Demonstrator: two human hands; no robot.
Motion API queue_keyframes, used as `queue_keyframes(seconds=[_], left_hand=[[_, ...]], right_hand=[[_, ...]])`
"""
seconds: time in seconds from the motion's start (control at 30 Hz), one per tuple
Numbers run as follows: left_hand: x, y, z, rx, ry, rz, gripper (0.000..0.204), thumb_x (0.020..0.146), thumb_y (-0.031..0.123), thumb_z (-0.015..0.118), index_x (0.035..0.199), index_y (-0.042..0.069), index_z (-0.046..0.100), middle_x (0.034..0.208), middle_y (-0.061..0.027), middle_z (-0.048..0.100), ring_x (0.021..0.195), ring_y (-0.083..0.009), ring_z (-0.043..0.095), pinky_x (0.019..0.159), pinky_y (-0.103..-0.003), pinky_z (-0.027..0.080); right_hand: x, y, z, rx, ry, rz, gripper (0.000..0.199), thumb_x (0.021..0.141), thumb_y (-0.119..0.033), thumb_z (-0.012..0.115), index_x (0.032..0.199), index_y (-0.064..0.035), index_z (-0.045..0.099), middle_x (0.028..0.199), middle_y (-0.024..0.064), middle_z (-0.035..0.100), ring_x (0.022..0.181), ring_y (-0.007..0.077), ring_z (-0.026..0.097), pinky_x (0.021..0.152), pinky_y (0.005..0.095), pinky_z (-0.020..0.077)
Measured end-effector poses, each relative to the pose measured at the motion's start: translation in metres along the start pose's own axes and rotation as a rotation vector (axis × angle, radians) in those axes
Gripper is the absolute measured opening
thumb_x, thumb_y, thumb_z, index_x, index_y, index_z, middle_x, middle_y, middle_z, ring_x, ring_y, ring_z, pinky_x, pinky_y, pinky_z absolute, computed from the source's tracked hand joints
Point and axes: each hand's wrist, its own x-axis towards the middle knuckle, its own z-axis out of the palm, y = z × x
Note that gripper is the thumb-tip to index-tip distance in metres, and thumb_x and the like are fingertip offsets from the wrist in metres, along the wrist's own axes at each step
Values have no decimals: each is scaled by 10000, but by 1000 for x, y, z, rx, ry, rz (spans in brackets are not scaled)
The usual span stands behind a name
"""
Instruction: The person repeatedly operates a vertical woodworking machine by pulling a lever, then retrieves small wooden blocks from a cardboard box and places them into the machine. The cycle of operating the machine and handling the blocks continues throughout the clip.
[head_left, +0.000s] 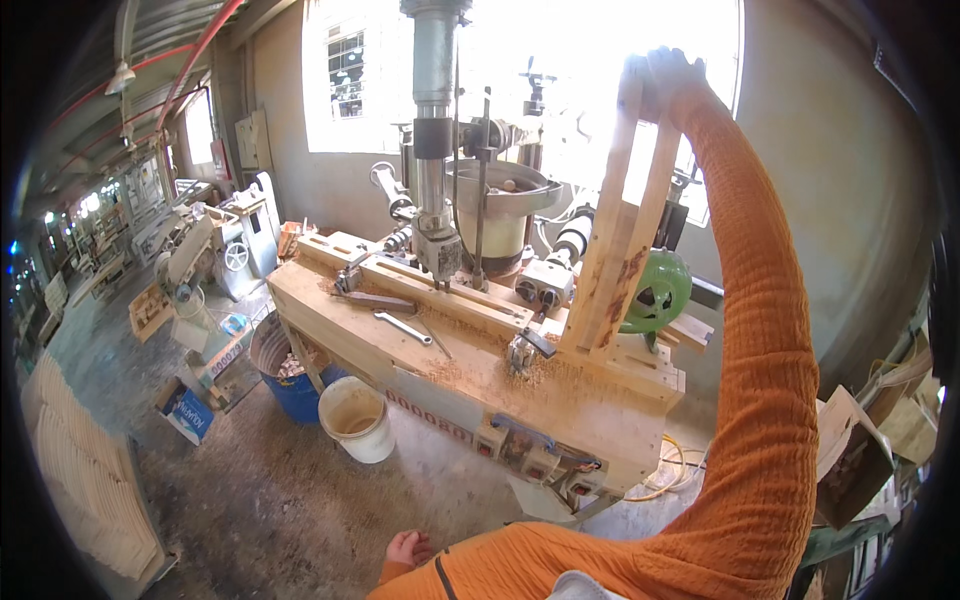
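Head view: right hand (662, 82) grip clamped on wooden frame (618, 235) top; frame stands upright below.

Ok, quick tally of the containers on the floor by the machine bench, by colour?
White bucket: 1
Blue tub: 1
Total: 2

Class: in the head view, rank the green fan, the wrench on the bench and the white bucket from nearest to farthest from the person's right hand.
From the right hand:
1. Green fan, below it, right.
2. Wrench, bench middle.
3. White bucket, floor, lower left.
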Motion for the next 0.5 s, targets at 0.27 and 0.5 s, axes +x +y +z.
queue_keyframes(seconds=[0.27, 0.5], left_hand=[[-5, -2, -4, -33, 10, 45, 212, 928, 173, 508, 1073, 19, 528, 973, -128, 638, 772, -221, 628, 664, -348, 542], [-3, -2, -3, 54, 13, -7, 238, 932, 192, 505, 1088, 14, 526, 994, -125, 634, 811, -222, 625, 697, -356, 532]], right_hand=[[-19, -17, -19, 43, 141, -31, 404, 787, -333, 649, 1103, -83, 617, 891, 112, 688, 814, 281, 662, 784, 431, 504], [-23, -7, -37, 103, -241, 40, 354, 763, -346, 582, 1010, -116, 688, 1075, 175, 648, 1048, 315, 604, 919, 433, 461]])
